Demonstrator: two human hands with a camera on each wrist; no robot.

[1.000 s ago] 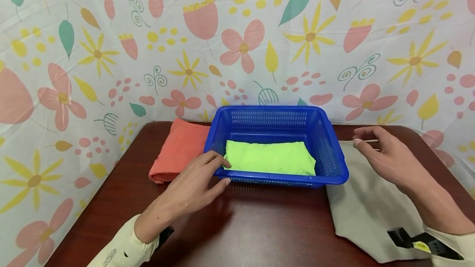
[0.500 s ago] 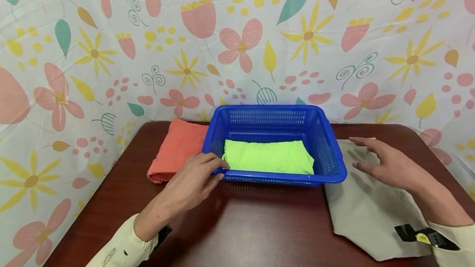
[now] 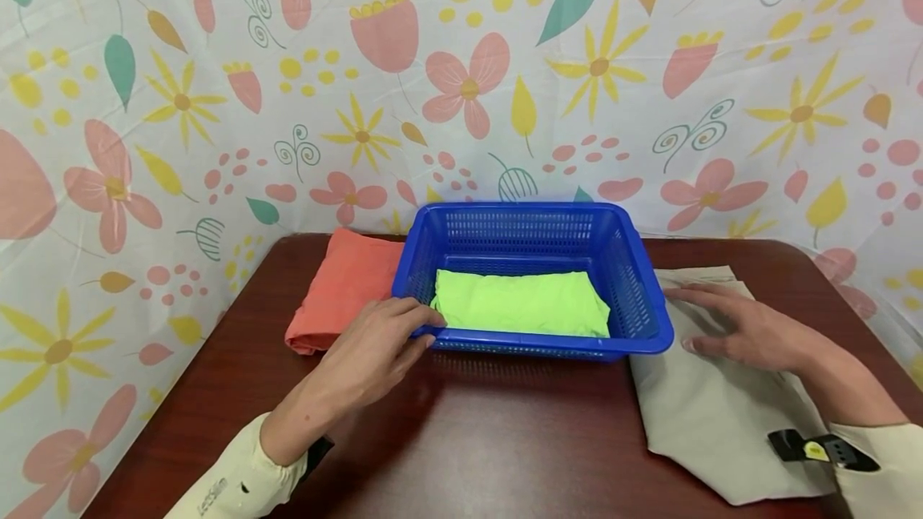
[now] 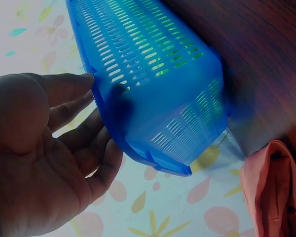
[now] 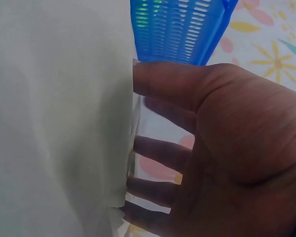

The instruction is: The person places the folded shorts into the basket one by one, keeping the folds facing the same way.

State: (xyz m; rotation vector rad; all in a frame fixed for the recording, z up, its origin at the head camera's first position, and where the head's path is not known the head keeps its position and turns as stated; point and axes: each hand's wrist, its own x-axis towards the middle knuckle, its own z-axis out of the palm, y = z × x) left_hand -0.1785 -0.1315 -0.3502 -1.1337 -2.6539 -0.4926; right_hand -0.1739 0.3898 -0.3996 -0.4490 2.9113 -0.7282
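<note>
My left hand (image 3: pixel 378 351) pinches the front left corner of a blue plastic basket (image 3: pixel 515 338), fingers over the rim and thumb in front. The left wrist view shows these fingertips on the basket rim (image 4: pixel 106 126). Inside the basket lies a folded neon-yellow cloth (image 3: pixel 519 304). To the right, a flat grey-beige folded cloth (image 3: pixel 707 423) extends beside the basket. Over its far part my right hand (image 3: pixel 757 335) lies with fingers extended. In the right wrist view, its fingertips touch the grey-beige cloth (image 5: pixel 64 123); nothing is gripped.
A folded coral-red cloth (image 3: pixel 339 283) lies left of the basket, partly behind my left forearm. Everything stands on a dark reddish-brown table (image 3: pixel 526 439). Behind it hangs a white flower-printed curtain (image 3: pixel 461 166).
My right hand has lowered onto the grey-beige cloth, its fingers going from bent together to extended. My left hand has shifted slightly and keeps its hold on the basket corner.
</note>
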